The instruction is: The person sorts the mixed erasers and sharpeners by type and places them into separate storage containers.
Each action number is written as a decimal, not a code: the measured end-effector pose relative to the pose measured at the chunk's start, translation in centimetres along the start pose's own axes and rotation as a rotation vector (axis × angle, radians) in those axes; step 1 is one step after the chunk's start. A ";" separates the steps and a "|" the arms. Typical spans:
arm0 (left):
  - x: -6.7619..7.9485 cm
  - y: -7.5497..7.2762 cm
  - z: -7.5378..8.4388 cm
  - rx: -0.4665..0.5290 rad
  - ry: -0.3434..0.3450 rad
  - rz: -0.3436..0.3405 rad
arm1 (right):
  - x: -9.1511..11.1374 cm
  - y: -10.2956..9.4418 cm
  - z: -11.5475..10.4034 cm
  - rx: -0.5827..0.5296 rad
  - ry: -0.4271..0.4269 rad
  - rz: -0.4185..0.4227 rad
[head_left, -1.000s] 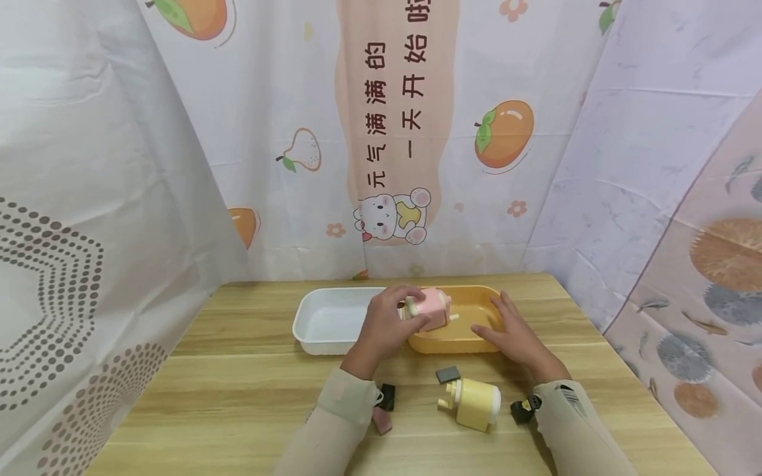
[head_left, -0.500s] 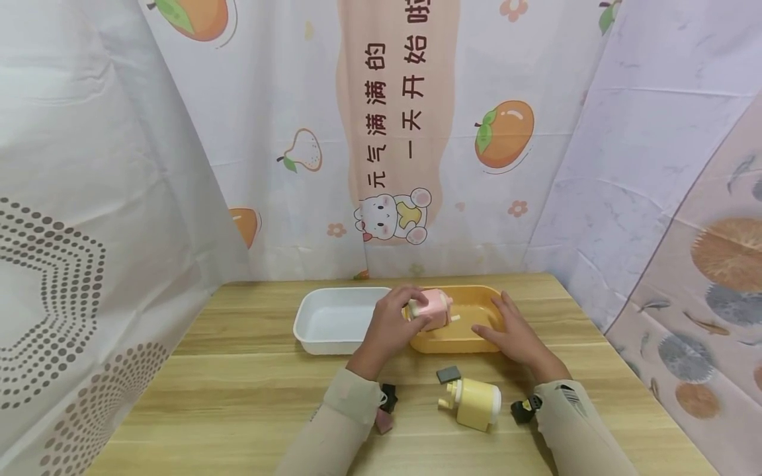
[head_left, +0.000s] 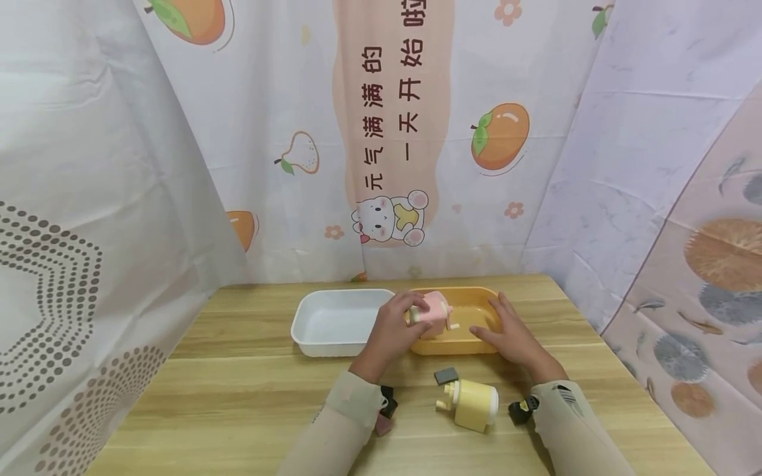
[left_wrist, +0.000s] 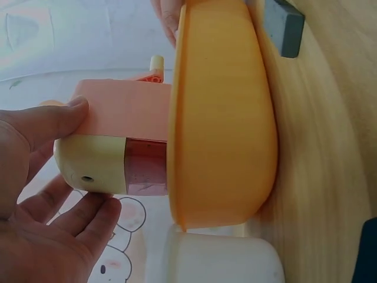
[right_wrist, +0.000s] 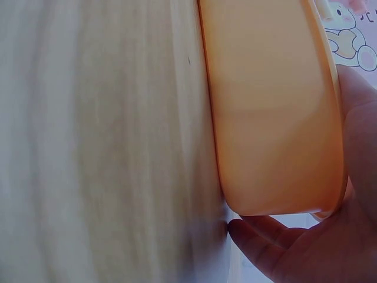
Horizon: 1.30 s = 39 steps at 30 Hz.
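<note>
A pink crank-handled pencil sharpener [head_left: 435,307] with a cream end is in my left hand [head_left: 389,334], over the left part of the orange tray [head_left: 455,347]. In the left wrist view the thumb lies on the pink body [left_wrist: 126,109] and the fingers are beneath the cream part; the tray wall hides its lower end. My right hand [head_left: 516,336] holds the tray's right end, thumb at the near rim and fingers round the far corner. Nearer me lies a yellow pencil sharpener [head_left: 475,404] on its side, its crank to the left.
A white tray [head_left: 330,349] stands against the orange tray's left side. On the wooden table [head_left: 238,403] lie a grey block [head_left: 446,375], a black piece [head_left: 388,401] and a mauve piece [head_left: 383,424] by the left sleeve. A small black object [head_left: 520,413] sits near the right cuff.
The pink pencil sharpener has tilted slightly in my left hand, its crank end now lower. My right hand stays at the tray's end. The head view has shifted a little.
</note>
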State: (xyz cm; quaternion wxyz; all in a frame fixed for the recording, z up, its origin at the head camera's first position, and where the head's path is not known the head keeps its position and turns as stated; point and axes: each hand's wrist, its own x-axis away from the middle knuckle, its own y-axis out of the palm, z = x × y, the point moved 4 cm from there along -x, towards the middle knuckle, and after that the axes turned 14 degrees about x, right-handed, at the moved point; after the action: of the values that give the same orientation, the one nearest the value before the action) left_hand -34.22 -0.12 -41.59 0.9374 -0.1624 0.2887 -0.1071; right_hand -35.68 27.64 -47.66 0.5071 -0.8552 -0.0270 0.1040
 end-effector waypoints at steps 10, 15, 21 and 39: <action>0.1 0.6 -1.0 -0.048 0.044 -0.028 | -0.1 -0.1 0.0 0.004 -0.006 0.009; 0.2 0.7 -1.1 -0.083 0.042 -0.042 | 0.0 0.0 0.0 -0.002 -0.005 0.008; 0.3 0.7 -1.1 -0.104 0.042 -0.057 | 0.0 0.1 0.0 -0.004 0.001 0.001; 0.3 1.2 -1.9 -0.117 -0.044 -0.096 | -0.2 0.2 0.2 -0.003 0.001 0.001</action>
State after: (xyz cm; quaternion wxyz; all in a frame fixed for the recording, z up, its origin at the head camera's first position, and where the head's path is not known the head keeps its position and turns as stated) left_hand -34.91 0.43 -43.69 0.9262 -0.2328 0.2658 -0.1312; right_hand -35.94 27.69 -47.91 0.5059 -0.8559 -0.0264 0.1039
